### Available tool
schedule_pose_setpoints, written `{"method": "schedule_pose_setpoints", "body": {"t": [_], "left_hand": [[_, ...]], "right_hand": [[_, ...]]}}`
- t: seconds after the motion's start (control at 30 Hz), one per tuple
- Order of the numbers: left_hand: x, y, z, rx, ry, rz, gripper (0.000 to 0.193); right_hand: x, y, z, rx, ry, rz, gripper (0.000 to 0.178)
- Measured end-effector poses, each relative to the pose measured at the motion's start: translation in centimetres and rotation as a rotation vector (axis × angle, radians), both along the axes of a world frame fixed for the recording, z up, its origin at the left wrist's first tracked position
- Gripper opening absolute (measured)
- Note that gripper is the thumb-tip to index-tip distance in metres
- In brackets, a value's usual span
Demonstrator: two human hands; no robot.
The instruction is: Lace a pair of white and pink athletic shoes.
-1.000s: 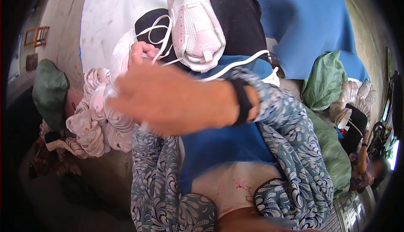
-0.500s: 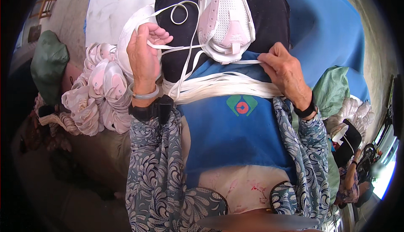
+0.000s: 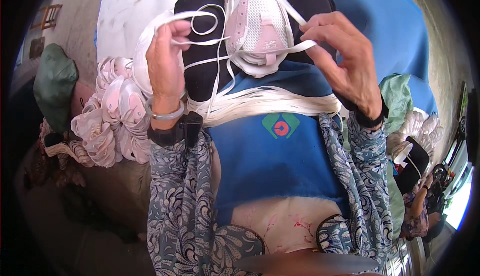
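A white and pale pink mesh sneaker (image 3: 266, 23) rests over my knees at the top middle. Left of it, my left hand (image 3: 167, 58) has its fingers curled round a flat white shoelace (image 3: 206, 41), which loops above the hand and back toward the shoe. On the sneaker's right, my right hand (image 3: 347, 56) grips lace at its fingertips. One strand there runs up along the shoe's side; another crosses low over the pink part. A thick bundle of white laces (image 3: 265, 103) lies across my lap on the blue apron (image 3: 280, 161).
Several pale pink and white shoe pieces (image 3: 112, 111) are heaped at the left, beside a green bag (image 3: 56, 86). More whitish pieces (image 3: 417, 131) lie at the right near green cloth (image 3: 397, 98). Another person (image 3: 417, 211) is at the far right edge.
My right hand has risen beside the sneaker, its fingers spreading wider, and lace now crosses the shoe toward it. The left hand has lifted slightly, with its lace loop shifted.
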State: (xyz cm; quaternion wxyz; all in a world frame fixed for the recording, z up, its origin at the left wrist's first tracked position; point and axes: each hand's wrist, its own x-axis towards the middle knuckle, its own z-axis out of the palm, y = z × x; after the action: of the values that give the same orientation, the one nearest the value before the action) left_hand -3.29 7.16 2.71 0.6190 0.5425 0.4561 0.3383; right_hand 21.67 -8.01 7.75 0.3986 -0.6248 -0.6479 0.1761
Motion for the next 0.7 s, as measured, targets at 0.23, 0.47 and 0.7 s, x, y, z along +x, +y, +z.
{"method": "schedule_pose_setpoints", "body": {"t": [0.23,0.47,0.7], "left_hand": [[-4.3,-0.9,-3.1,-0.126,0.193,0.020,0.032],[-3.7,-2.2,-3.3,0.430,0.287,0.026,0.030],[-2.2,-2.1,-2.1,0.536,0.488,-0.244,0.020]], "right_hand": [[3.1,-3.1,-2.4,-0.398,0.090,-0.115,0.016],[4.0,-3.4,-2.5,-0.265,-0.140,-0.282,0.019],[1.0,-2.0,-3.9,-0.222,-0.263,0.027,0.027]]}}
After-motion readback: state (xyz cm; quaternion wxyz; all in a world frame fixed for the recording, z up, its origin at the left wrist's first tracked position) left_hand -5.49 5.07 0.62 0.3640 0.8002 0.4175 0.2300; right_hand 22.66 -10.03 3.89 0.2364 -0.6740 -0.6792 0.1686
